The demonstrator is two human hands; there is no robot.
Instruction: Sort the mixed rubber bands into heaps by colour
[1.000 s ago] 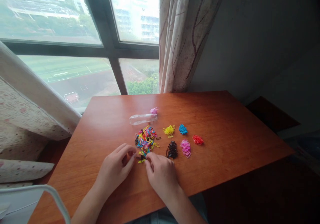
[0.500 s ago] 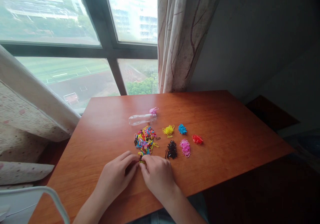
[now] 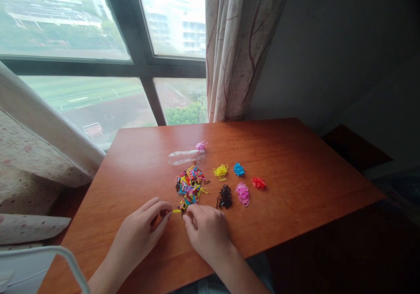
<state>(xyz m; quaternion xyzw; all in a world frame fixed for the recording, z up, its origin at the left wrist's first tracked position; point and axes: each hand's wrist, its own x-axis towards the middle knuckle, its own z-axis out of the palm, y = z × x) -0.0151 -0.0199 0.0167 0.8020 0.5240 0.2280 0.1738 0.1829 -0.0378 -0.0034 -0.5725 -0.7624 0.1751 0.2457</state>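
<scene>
My left hand pinches one end of a small yellow rubber band, stretched out to the right. Close by, my right hand has its fingertips closed at a small dark rubber band, which the yellow one reaches. Just beyond my fingertips lies a mixed heap of coloured rubber bands. Sorted piles sit to its right: yellow bands, blue bands, black bands, pink bands and red bands.
A clear plastic bottle lies on its side behind the heap, with a pink cap by its mouth. The wooden table stands against a window with curtains. A white curved tube is at lower left.
My left hand has moved left, away from the right hand, drawing out the yellow rubber band between them. My right hand stays nearly in place.
</scene>
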